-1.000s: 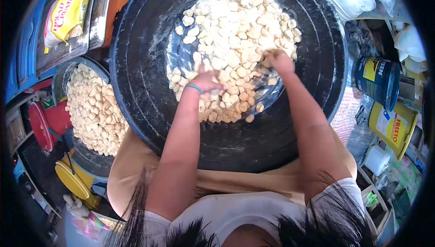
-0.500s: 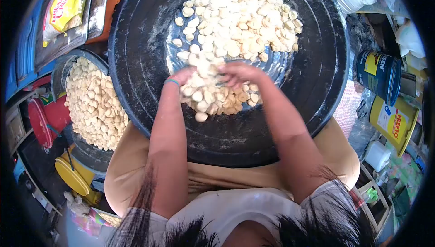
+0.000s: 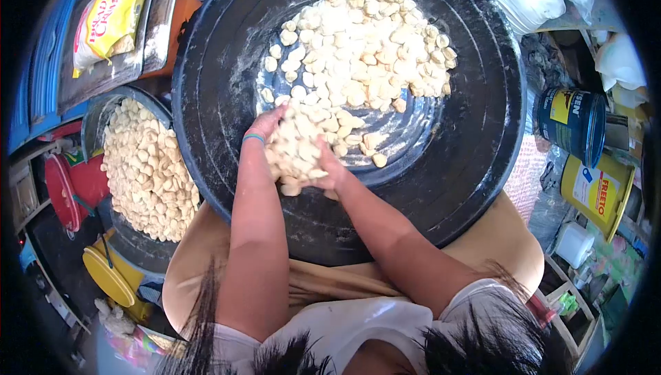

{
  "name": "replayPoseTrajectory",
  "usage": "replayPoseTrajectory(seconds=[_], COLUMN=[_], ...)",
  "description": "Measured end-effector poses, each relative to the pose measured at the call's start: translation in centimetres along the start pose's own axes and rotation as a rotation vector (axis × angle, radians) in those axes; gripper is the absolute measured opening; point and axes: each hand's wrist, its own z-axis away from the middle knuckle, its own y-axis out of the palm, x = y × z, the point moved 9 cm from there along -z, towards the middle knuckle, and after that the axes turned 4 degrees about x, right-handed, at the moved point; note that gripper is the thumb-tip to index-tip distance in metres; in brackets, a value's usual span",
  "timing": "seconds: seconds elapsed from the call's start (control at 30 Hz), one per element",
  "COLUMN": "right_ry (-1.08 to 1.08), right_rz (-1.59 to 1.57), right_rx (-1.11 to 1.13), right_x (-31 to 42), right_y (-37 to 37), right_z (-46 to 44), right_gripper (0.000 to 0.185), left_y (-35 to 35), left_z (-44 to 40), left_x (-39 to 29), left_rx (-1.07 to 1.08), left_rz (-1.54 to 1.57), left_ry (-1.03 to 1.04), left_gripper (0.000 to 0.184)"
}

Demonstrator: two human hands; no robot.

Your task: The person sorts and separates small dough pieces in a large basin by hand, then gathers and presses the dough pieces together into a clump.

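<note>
A wide black basin point(image 3: 475, 134) lies in front of me across my lap, dusted with white flour. Pale, round dough pieces point(image 3: 375, 44) are heaped on its far side. My left hand point(image 3: 265, 123), with a teal band at the wrist, is cupped against the left of a smaller bunch of dough pieces point(image 3: 295, 144). From the right and below, my right hand point(image 3: 330, 172) is curved around the same bunch, so the pieces are gathered between both palms. Some fingers of each hand are hidden by the pieces.
To the left stands a second dark tub point(image 3: 127, 99) full of similar pieces. A bread crumbs bag point(image 3: 113, 17) rests on a tray above it. Red point(image 3: 65, 189) and yellow point(image 3: 113, 275) buckets are at left; a dark blue bucket point(image 3: 571, 127) and a yellow bucket point(image 3: 599, 192) at right.
My right hand has moved left and toward me, closing in on the near bunch. The pieces have been drawn left between my hands, baring the basin floor to the right.
</note>
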Motion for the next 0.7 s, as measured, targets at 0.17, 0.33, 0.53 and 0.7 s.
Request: replayPoseTrajectory(seconds=[0.17,0.33,0.53,0.7], right_ry=[0.067,-0.275,-0.444,-0.253], right_rz=[1.111,1.796,2.581,2.535], right_rx=[0.064,-0.262,-0.902,-0.176], right_x=[10.5,26.8,25.9,12.5], right_y=[11.2,16.1,17.6,11.9], right_z=[1.3,-6.3,-7.7,-7.0], right_gripper=[0.067,0.079,0.089,0.081], left_y=[1.5,0.3,-3.4,-4.4], left_z=[4.1,7.8,7.7,6.3], left_x=[-2.3,-10.0,-12.7,-14.4], left_rx=[0.309,0.268,-0.07,-0.257], left_rz=[0.642,0.133,-0.156,-0.056], left_ry=[-0.024,0.34,0.363,0.621], left_gripper=[0.051,0.034,0.03,0.036])
